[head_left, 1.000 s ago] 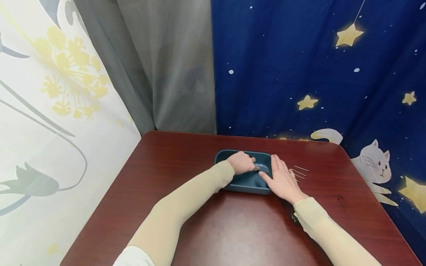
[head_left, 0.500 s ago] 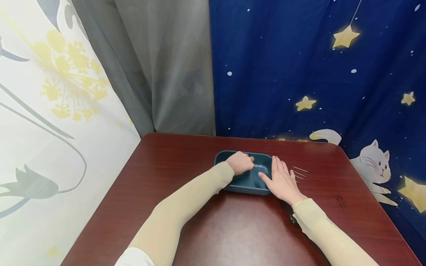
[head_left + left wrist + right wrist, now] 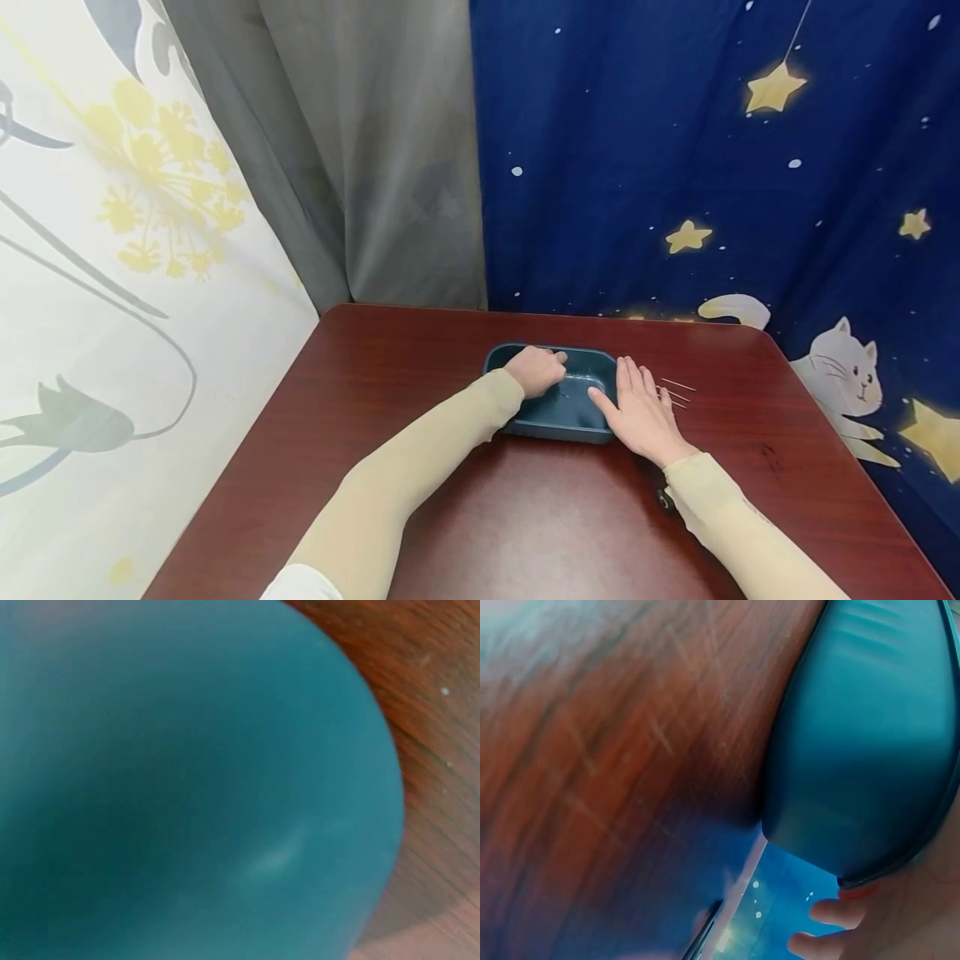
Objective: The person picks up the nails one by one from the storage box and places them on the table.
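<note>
A dark teal rectangular basin point(image 3: 573, 429) sits near the far side of the table. My left hand point(image 3: 535, 371) reaches into its left half with curled fingers. I cannot tell whether those fingers hold anything. A tiny dark mark shows on the basin floor beside them. The left wrist view is filled by the blurred teal basin point(image 3: 225, 787), with no fingers clearly showing. My right hand point(image 3: 643, 417) lies with straight, spread fingers against the right rim, its thumb over the inside. In the right wrist view its fingers point(image 3: 840, 913) show beside the basin's end.
Several thin sticks point(image 3: 678, 385) lie on the dark red wood table point(image 3: 420, 350) just right of my right hand. A grey curtain point(image 3: 412, 167) and a blue starry curtain point(image 3: 600, 167) hang behind the table's far edge. A white patterned curtain point(image 3: 247, 333) stands at the left.
My left hand has slid left inside the basin, uncovering more of its floor. My right hand stays at the right rim. The head view has shifted slightly.
</note>
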A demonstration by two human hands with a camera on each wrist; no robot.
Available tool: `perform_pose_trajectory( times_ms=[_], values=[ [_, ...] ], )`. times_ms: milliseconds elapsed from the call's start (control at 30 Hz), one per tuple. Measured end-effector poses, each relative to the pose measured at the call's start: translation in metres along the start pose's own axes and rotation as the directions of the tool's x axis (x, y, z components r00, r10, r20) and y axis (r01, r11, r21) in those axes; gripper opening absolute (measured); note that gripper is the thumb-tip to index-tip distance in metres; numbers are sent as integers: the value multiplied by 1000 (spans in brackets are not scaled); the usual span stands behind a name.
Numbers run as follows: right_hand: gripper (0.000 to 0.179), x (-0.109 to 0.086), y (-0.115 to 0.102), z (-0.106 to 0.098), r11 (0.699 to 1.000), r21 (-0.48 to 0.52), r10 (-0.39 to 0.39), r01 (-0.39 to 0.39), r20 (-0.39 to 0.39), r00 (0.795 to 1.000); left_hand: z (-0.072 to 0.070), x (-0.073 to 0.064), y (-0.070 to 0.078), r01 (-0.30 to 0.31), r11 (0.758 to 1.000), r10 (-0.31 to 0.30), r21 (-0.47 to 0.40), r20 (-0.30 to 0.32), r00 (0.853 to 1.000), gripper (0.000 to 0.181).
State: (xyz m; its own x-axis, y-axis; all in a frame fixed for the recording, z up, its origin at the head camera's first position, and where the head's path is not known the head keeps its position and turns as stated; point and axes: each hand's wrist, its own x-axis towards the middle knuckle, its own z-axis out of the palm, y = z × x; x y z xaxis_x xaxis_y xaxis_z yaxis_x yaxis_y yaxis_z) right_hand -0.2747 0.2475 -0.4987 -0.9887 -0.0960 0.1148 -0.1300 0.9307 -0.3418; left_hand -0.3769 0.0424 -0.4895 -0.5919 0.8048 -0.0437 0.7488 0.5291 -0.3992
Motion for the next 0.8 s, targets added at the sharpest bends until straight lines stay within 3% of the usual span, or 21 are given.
perform_pose_trajectory(
  times_ms=[167,267,600,800],
  values=[
    [98,0,-2,-1,1000,-15,-2,2,19,1000,0,-3,0,10,999,-8,-41,65,998,23],
    [101,0,-2,-1,1000,-27,2,-1,33,999,-5,-5,1,20,998,-15,-67,73,997,19],
    [101,0,-1,-4,999,-34,5,-4,20,1000,-28,-23,-2,39,993,-48,-114,-70,996,15],
    [100,-1,-2,-2,1000,-28,10,-9,23,1000,-35,-47,-9,91,983,-107,-162,-92,990,16]
  ],
)
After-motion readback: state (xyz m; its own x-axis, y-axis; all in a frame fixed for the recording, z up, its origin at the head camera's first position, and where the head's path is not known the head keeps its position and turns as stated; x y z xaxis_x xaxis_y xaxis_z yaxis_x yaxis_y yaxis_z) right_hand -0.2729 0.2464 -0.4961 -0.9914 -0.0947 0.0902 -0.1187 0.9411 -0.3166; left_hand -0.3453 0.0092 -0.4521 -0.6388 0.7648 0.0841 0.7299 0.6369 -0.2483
